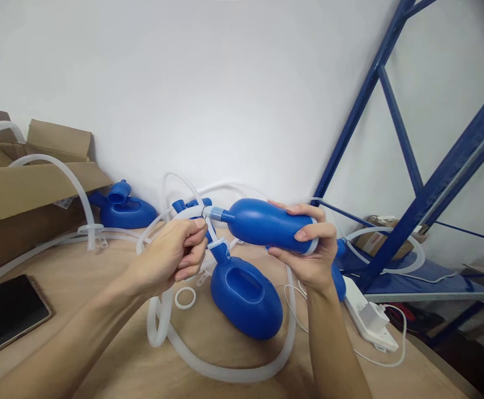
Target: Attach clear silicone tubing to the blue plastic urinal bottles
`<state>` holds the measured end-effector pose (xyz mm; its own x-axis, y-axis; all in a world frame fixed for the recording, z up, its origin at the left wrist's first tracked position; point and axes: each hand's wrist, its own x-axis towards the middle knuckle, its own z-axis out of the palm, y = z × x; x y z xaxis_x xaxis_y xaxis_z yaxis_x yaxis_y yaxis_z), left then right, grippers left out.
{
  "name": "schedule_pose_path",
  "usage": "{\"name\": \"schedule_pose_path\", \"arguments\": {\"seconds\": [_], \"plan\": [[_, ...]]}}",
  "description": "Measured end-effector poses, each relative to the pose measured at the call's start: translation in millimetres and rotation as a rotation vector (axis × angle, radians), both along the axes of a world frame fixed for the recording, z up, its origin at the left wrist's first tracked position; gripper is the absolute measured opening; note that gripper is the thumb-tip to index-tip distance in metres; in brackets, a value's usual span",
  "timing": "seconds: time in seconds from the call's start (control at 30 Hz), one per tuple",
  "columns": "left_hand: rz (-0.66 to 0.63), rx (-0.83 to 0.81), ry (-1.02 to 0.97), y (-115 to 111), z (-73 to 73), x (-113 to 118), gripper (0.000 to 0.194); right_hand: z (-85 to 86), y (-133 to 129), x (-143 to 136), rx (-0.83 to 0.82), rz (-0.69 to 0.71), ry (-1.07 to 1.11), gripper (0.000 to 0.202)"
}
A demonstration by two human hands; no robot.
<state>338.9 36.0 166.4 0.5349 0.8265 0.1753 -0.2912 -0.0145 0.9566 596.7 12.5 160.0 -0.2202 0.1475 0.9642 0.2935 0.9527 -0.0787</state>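
My right hand (308, 238) is wrapped round the wide, white-rimmed end of a blue rounded cup (256, 221), held sideways above the table. Its narrow neck points left and meets a clear connector (214, 214) on a translucent hose (192, 212). At that joint my left hand (187, 249) is closed, thumb and forefinger pinching by a thin, small piece at the hose end. Below them a blue bottle (248, 302) with a recessed handle lies on the table, its neck toward my left hand. A white ring (185, 298) lies left of this bottle.
An open cardboard box (37, 194) with hoses stands at the left, near a phone (9, 313) and another blue bottle (129, 213). Hose (233, 372) loops across the table (121, 360). At right are a power strip (366, 318) and a blue metal rack (408, 221).
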Motion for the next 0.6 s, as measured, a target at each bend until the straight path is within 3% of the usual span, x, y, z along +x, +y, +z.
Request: {"name": "schedule_pose_path", "arguments": {"seconds": [0.33,0.6], "plan": [[-0.066,-0.145,-0.016,1.3,2.5,0.5,0.047,2.7,-2.4,3.1,0.002,0.011,-0.061,0.039],[-0.029,-0.082,0.101,-3.2,-1.3,3.8,0.043,1.1,-2.1,-3.9,-0.018,0.008,-0.128,0.037]]}}
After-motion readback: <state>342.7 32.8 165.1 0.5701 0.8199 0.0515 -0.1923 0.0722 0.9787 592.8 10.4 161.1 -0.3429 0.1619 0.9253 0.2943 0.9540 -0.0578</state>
